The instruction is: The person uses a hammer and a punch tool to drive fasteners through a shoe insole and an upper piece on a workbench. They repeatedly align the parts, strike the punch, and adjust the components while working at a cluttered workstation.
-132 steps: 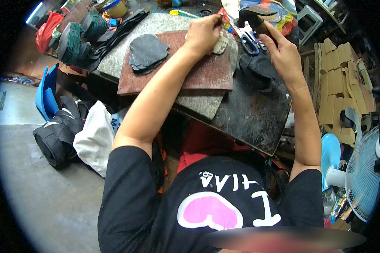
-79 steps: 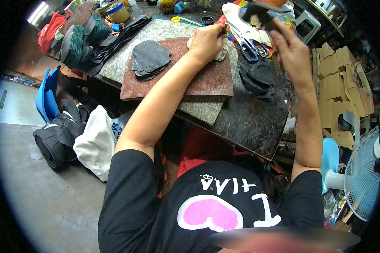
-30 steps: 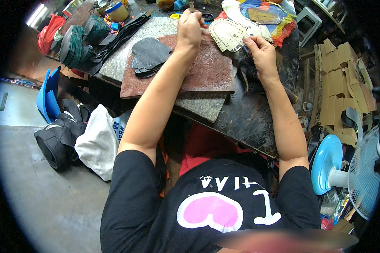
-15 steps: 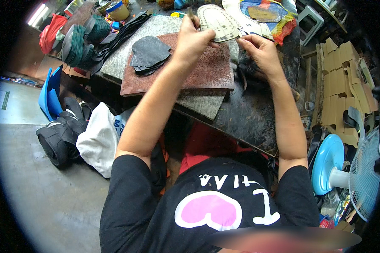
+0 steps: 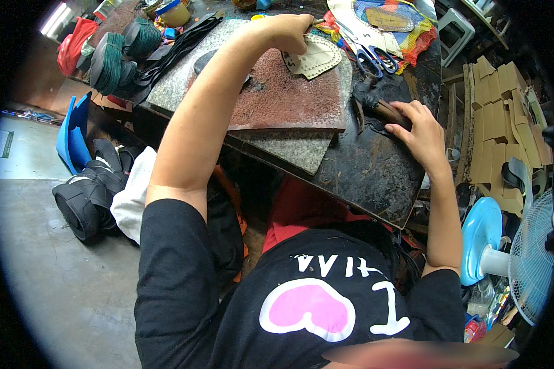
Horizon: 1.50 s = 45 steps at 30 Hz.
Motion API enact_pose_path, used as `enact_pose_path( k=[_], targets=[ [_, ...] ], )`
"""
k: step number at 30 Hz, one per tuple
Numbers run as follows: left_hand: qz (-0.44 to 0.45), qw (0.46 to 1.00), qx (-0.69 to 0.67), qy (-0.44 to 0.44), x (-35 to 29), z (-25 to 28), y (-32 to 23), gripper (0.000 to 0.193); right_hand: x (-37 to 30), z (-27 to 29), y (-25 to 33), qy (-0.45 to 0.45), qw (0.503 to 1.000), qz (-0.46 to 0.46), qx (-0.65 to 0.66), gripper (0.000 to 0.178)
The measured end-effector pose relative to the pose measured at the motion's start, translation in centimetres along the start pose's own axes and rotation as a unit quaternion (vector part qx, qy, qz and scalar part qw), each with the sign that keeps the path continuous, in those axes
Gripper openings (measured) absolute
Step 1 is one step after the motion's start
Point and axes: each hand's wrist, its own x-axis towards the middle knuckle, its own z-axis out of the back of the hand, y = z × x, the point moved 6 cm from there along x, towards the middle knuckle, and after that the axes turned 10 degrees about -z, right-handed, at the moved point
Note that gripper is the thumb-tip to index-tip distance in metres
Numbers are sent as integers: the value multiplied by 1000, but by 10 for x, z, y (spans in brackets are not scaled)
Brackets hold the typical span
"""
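My left hand (image 5: 293,32) is closed round a thin rod-like tool (image 5: 317,22), most of it hidden by the fingers. Just under that hand, a cream sole-shaped pattern piece (image 5: 317,56) with marks and small holes along its edge lies on a reddish-brown board (image 5: 283,101). To the right, my right hand (image 5: 423,132) has its fingers and thumb round the wooden handle (image 5: 388,112) of a tool on the black table; its head cannot be made out among dark things. Blue-handled scissors (image 5: 375,60) lie beyond it. My left forearm partly covers the dark leather pieces (image 5: 204,60).
A grey stone slab (image 5: 289,150) lies under the board on the black table (image 5: 369,178). Green cord spools (image 5: 108,64) and black strips (image 5: 177,55) sit at the far left. Cardboard boxes (image 5: 495,117), a blue round stool (image 5: 481,237) and a fan (image 5: 532,258) stand at the right.
The cream pattern piece, held up between both hands before, now lies on the board. My right hand has moved nearer and right onto the wooden handle, uncovering the scissors.
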Motion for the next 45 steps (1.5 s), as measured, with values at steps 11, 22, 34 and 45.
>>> enact_pose_path(
  k=[11,22,34,45],
  targets=[
    [-66,994,78,28,12,-12,2,63,-2,4,-27,15,886,-118,449,37],
    [-74,974,152,-151,-4,6,-3,44,50,6,31,2,928,-55,368,42],
    [87,974,26,-208,-38,-18,26,31,99,-43,63,131,869,-94,468,31],
    [200,914,-69,-346,-63,2,30,42,74,-17,68,-7,972,15,236,42]
  ],
)
